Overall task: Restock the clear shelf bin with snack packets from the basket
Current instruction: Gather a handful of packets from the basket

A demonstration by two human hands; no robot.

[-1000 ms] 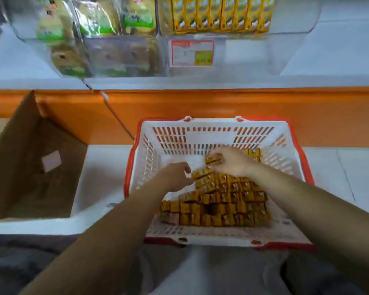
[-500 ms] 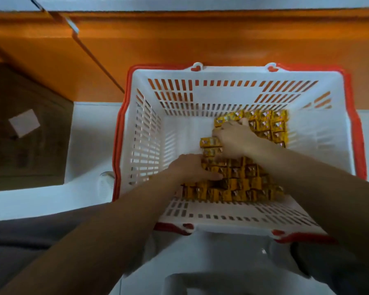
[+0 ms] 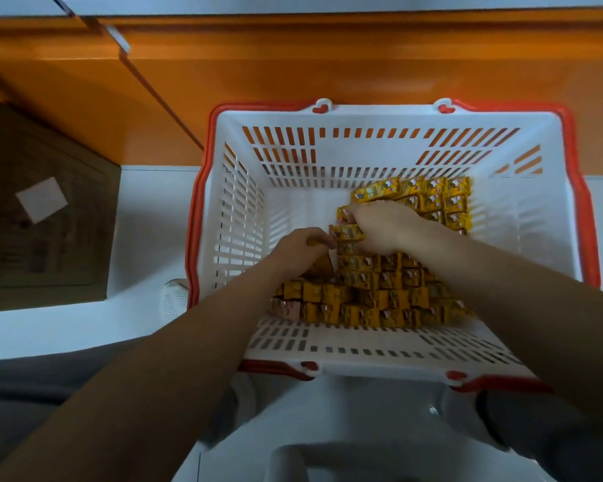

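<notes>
A white plastic basket [image 3: 380,349] with a red rim stands on the floor in front of me. Several small yellow snack packets [image 3: 373,297] lie stacked in rows across its bottom. My right hand [image 3: 380,227] reaches into the stack with its fingers curled round a few packets at the stack's left edge. My left hand [image 3: 300,248] is just left of it, fingers curled on a packet at the same edge. The clear shelf bin is out of view.
An orange shelf base [image 3: 328,64] runs behind the basket. An open brown cardboard box [image 3: 42,217] sits to the left on the white floor [image 3: 147,210]. My knees show at the bottom.
The view has tilted down, so the shelf bins left the frame. Both hands stay in the basket; the left hand has moved up beside the right at the stack's edge.
</notes>
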